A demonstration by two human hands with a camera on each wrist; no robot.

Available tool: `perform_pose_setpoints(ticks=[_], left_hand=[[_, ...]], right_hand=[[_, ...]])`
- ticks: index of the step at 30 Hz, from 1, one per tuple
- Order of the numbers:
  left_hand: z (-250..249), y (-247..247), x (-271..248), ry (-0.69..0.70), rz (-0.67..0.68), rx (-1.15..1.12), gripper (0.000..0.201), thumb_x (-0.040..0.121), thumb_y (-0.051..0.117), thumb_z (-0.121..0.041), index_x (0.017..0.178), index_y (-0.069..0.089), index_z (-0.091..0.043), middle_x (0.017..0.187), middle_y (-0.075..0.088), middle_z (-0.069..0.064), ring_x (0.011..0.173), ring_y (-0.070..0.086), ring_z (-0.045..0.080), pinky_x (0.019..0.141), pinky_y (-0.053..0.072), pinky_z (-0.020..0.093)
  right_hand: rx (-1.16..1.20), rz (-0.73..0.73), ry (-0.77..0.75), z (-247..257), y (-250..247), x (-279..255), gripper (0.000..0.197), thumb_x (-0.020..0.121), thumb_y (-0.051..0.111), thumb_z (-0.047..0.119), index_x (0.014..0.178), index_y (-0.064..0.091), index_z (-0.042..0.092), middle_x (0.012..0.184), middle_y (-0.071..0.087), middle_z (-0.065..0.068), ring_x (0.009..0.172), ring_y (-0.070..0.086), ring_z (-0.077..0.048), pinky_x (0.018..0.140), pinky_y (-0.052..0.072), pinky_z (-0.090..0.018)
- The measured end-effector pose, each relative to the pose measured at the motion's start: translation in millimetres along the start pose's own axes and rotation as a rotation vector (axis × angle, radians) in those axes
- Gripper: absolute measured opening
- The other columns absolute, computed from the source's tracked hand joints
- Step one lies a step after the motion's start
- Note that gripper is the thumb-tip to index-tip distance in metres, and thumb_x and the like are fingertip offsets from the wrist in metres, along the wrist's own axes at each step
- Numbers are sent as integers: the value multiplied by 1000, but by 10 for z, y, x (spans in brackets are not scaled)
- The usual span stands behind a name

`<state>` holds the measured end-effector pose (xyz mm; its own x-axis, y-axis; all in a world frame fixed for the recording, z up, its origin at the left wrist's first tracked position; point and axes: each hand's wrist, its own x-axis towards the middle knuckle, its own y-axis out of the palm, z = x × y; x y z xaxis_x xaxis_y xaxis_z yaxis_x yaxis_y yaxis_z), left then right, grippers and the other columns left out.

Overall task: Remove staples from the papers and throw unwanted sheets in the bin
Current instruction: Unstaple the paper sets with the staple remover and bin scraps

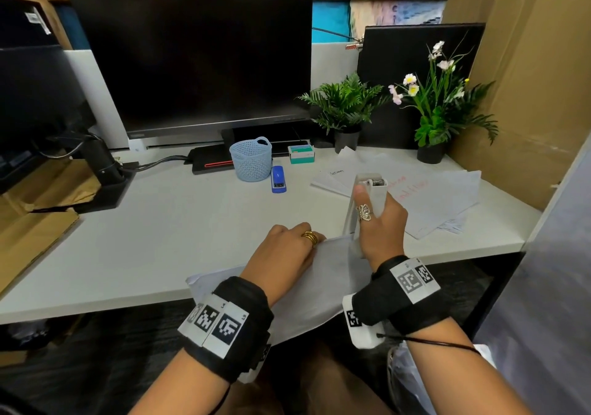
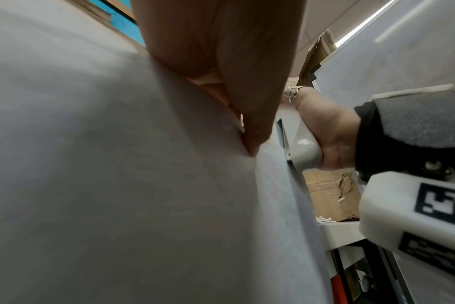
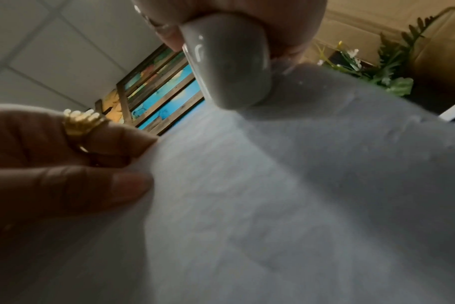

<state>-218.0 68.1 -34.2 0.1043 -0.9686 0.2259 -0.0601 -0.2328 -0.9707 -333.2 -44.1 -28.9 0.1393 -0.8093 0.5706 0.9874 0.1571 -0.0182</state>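
1. Here, the left hand (image 1: 284, 251) rests on a white sheet of paper (image 1: 326, 283) that lies at the near edge of the desk (image 1: 160, 222) and overhangs it toward the person. The left wrist view shows thumb and a finger nipping the sheet between them.
2. The right hand (image 1: 380, 226) is wrapped round a pale grey stapler (image 1: 367, 197) held upright, thumb along its side, its lower end touching the far right corner of the sheet. No staple can be made out in any view.
3. A loose spread of further papers (image 1: 415, 194) lies on the desk behind the right hand; a blue stapler (image 1: 278, 179) lies just beside a small blue mesh basket (image 1: 252, 158). No bin can be identified with certainty.
4. Judged risks: 
   - the corner may tear if the tool is levered while the sheet is pinned only at one side, away from that corner;
   - the overhanging sheet may slide off the desk if the left hand lets go;
   - a freed staple could fly off unseen, being small against the pale surface;
   - the tool's tip may slip off the corner, since the upright grip gives little view of the contact.
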Motion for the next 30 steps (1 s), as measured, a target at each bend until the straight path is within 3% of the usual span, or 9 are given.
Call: perform_pose_setpoints(ticks=[3,7,10,15,20,24,26,28,30], left_hand=[[-13,-36,-21,34,-6,43,37,101,34,-21,136,46,-27,117,54,-3,99,52,22,92,30,24],[-28,-71,-43,35,-2,96,38,102,32,-20,137,45,-28,118,55,-3,100,53,21,94,29,26],[-38,-49,-43,12,27,95,38,102,32,-18,137,44,-25,117,54,0,100,52,23,91,30,24],[-68,-25,5,22,16,49,29,101,34,-20,125,51,-17,105,55,3,92,53,23,74,25,20],[-121,-40,30,36,28,51,27,101,35,-20,123,51,-14,101,54,5,90,53,23,73,25,21],[-88,-28,-2,40,39,79,24,101,36,-20,116,54,-15,97,53,4,90,53,22,73,25,21],[-63,-21,-26,32,36,74,29,101,35,-21,122,55,-17,102,55,3,93,55,23,77,27,21],[-39,-16,-52,14,25,53,33,101,36,-20,129,53,-22,110,57,1,96,55,22,85,29,23],[2,-2,-78,-16,22,42,34,100,35,-19,129,52,-24,112,57,0,96,55,21,86,28,24]], right_hand=[[7,-12,93,-44,28,41,32,92,57,24,61,50,25,58,50,7,53,51,2,54,39,-15],[48,56,217,-56,39,46,27,91,56,28,65,56,22,64,55,3,63,53,-10,66,42,-28],[-5,133,247,-15,-1,69,27,92,55,34,72,61,17,69,55,3,69,50,-14,70,38,-27],[-102,198,130,66,-5,37,26,91,54,41,67,51,31,69,54,14,70,52,-5,64,38,-17],[-121,128,56,57,110,-7,22,92,53,37,78,59,21,73,57,13,73,54,2,62,36,-1],[-95,118,84,25,171,3,37,93,55,29,57,48,26,57,50,7,57,49,-8,55,37,-20],[-75,137,123,7,213,-15,40,92,56,31,53,47,24,54,49,2,56,48,-15,58,38,-28],[-72,163,167,21,249,-31,37,91,56,36,56,51,23,60,54,-1,64,54,-21,65,43,-34],[-48,231,257,55,287,5,25,90,53,46,78,61,25,87,65,-3,91,60,-24,85,45,-37]])
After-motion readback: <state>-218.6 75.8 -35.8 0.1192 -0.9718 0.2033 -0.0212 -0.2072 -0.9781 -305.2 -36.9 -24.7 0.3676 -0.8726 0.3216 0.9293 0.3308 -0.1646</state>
